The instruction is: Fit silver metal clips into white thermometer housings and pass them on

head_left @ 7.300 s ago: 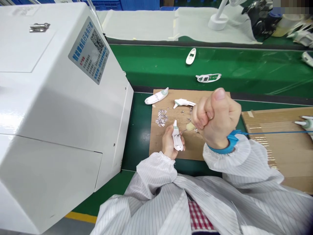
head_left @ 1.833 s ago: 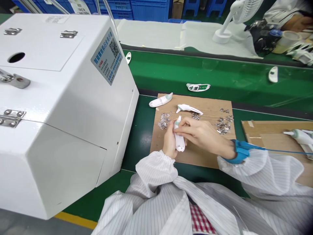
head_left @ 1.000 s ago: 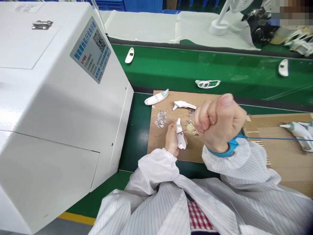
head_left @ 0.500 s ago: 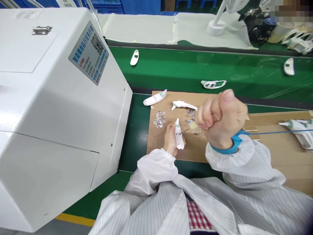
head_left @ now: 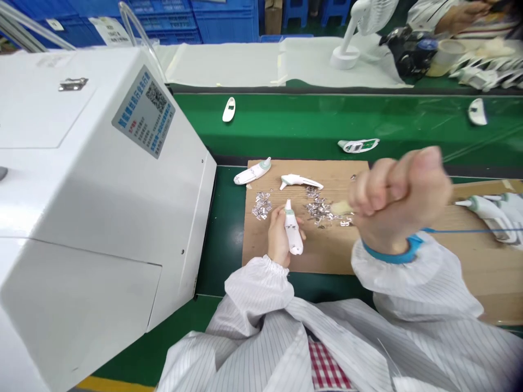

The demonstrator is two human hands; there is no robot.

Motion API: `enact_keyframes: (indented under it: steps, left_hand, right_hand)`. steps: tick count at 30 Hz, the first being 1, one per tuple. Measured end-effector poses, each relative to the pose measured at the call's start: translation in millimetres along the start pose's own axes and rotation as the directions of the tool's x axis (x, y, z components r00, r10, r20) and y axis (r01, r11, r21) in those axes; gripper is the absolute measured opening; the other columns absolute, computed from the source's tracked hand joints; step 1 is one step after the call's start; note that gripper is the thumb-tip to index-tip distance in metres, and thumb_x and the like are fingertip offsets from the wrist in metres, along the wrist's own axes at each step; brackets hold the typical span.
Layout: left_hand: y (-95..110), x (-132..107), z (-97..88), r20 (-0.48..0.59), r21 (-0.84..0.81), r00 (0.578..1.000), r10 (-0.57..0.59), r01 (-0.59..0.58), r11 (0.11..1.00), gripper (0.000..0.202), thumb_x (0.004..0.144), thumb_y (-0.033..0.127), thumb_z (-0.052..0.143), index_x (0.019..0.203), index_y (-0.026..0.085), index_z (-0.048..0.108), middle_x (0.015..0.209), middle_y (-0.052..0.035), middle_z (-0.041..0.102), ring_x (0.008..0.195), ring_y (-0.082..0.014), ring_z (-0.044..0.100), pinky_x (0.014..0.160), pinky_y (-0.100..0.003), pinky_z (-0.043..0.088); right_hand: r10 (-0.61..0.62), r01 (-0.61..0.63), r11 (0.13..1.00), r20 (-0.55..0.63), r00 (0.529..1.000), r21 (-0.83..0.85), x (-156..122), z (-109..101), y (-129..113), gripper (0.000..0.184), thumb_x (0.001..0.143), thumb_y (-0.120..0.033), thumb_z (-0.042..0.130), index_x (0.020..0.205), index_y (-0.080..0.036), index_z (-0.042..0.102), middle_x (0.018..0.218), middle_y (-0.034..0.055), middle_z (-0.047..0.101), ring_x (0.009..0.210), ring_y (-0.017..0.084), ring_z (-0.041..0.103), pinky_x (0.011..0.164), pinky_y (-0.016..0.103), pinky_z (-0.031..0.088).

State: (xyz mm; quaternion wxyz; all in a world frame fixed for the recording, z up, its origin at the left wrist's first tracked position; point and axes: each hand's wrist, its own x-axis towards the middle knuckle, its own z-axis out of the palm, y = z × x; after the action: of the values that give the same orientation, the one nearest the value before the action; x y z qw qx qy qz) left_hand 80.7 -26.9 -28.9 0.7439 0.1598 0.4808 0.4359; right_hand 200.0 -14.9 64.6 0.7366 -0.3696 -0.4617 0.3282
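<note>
- Right fist (head_left: pixel 398 198) has swung further from the ear thermometer (head_left: pixel 293 231) than a moment ago, and it shows blurred.
- It is clenched around a pale tool handle (head_left: pixel 341 207); any shaft is too blurred to make out.
- Left hand (head_left: pixel 278 237) grasps the ear thermometer upright, its green-ringed tip pointing away from the person, above a cardboard sheet (head_left: pixel 339 174).
- Metal clips (head_left: pixel 320 211) lie scattered on the cardboard just beside that hand, with a smaller heap (head_left: pixel 262 206) to its left.
- Two more white thermometer parts, a whole body (head_left: pixel 250 173) and a shell (head_left: pixel 300 182), lie on the cardboard's far side.
- Beyond it, a green conveyor belt (head_left: pixel 327 122) carries a circuit-board part (head_left: pixel 358 145) and white shells (head_left: pixel 229 109).
- A white machine (head_left: pixel 102 179) with a blue-grey label (head_left: pixel 143 111) stands left of the cardboard.
- Finished thermometers (head_left: pixel 486 216) rest on a second cardboard sheet (head_left: pixel 486 277) to the right.
- A blue wrist strap (head_left: pixel 392 256) circles the right wrist.
- Far off, a co-worker's hand (head_left: pixel 460 16) shows beyond a white fan (head_left: pixel 359 22).
</note>
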Motion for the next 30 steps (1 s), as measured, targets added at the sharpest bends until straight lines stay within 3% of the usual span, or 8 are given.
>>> enact_keyframes:
  steps: [3, 6, 7, 10, 14, 19, 24, 30]
  left_hand:
    - [8, -3, 27.7, 0.007, -0.015, 0.975, 0.223, -0.223, 0.975, 0.031, 0.095, 0.037, 0.045, 0.122, 0.021, 0.048, 0.078, -0.0027, 0.066, 0.068, -0.0156, 0.064, 0.061, -0.024, 0.049]
    - [9, 14, 75.4, 0.187, 0.101, 0.917, 0.353, -0.376, 0.921, 0.037, 0.098, 0.044, 0.040, 0.127, 0.025, 0.050, 0.098, -0.0064, 0.068, 0.090, -0.0193, 0.066, 0.079, -0.031, 0.052]
    - [8, 25, 93.5, 0.292, 0.205, 0.888, 0.357, -0.422, 0.883, 0.037, 0.098, 0.043, 0.038, 0.129, 0.026, 0.050, 0.109, -0.0076, 0.067, 0.099, -0.0213, 0.064, 0.086, -0.034, 0.051]
    - [4, 72, 145.0, 0.562, 0.588, 0.763, 0.319, -0.639, 0.495, 0.041, 0.096, 0.028, 0.042, 0.137, 0.024, 0.048, 0.138, -0.0105, 0.053, 0.132, -0.0259, 0.044, 0.109, -0.041, 0.036]
    - [1, 145, 194.7, 0.806, 0.590, 0.581, 0.114, -0.774, -0.228, 0.070, 0.085, 0.000, 0.042, 0.152, 0.017, 0.031, 0.156, -0.0156, 0.030, 0.147, -0.0254, 0.020, 0.117, -0.042, 0.021]
    - [-4, 202, 227.6, 0.788, 0.399, 0.559, -0.259, -0.784, -0.476, 0.051, 0.091, 0.006, 0.041, 0.135, 0.028, 0.055, 0.153, -0.0109, 0.037, 0.145, -0.0284, 0.023, 0.114, -0.052, 0.021]
    - [5, 216, 228.5, 0.772, 0.423, 0.577, -0.266, -0.779, -0.463, 0.042, 0.088, 0.010, 0.049, 0.127, 0.020, 0.061, 0.133, -0.0174, 0.053, 0.125, -0.0301, 0.047, 0.100, -0.045, 0.039]
    - [42, 204, 215.1, 0.780, 0.555, 0.623, -0.062, -0.734, -0.391, 0.035, 0.083, 0.029, 0.059, 0.114, 0.012, 0.065, 0.101, -0.0170, 0.066, 0.096, -0.0291, 0.061, 0.084, -0.036, 0.044]
  right_hand:
    - [0.330, -0.275, 0.870, 0.069, 0.941, -0.410, 1, -26, -7, 0.031, 0.080, -0.041, 0.068, 0.064, -0.021, 0.052, 0.047, -0.0057, 0.045, 0.037, 0.007, 0.039, 0.035, 0.022, 0.025]
    - [0.754, -0.561, 0.589, 0.147, 0.640, -0.581, -2, -62, -1, 0.037, 0.070, -0.053, 0.071, 0.076, -0.019, 0.057, 0.051, -0.0050, 0.049, 0.038, 0.007, 0.037, 0.037, 0.022, 0.025]
    - [0.788, -0.616, 0.556, 0.117, 0.605, -0.557, -2, -79, 2, 0.041, 0.070, -0.057, 0.069, 0.079, -0.019, 0.056, 0.051, -0.0057, 0.047, 0.038, 0.007, 0.034, 0.037, 0.023, 0.024]
    - [0.678, -0.593, 0.487, -0.150, 0.719, -0.641, 2, -151, 2, 0.039, 0.077, -0.060, 0.059, 0.083, -0.022, 0.052, 0.052, -0.0053, 0.042, 0.041, 0.010, 0.035, 0.042, 0.025, 0.025]
    - [0.448, -0.317, -0.208, -0.379, 0.810, -0.925, 1, -257, -11, 0.026, 0.083, -0.041, 0.061, 0.068, -0.024, 0.047, 0.056, 0.0017, 0.048, 0.050, 0.017, 0.044, 0.052, 0.032, 0.028]
    - [0.320, -0.376, -0.479, -0.557, 0.767, -0.793, -23, -306, -11, 0.026, 0.084, -0.045, 0.058, 0.091, -0.021, 0.060, 0.062, 0.0103, 0.057, 0.057, 0.029, 0.055, 0.054, 0.036, 0.031]
    - [0.141, -0.436, -0.314, -0.495, 0.857, -0.843, -37, -271, 4, 0.054, 0.091, -0.046, 0.048, 0.132, -0.011, 0.045, 0.093, 0.0180, 0.069, 0.079, 0.034, 0.065, 0.059, 0.037, 0.039]
    - [0.464, -0.095, 0.092, -0.041, 0.885, -0.991, -11, -214, 30, 0.022, 0.092, -0.034, 0.051, 0.100, -0.020, 0.066, 0.098, 0.0068, 0.073, 0.088, 0.021, 0.067, 0.076, 0.031, 0.047]
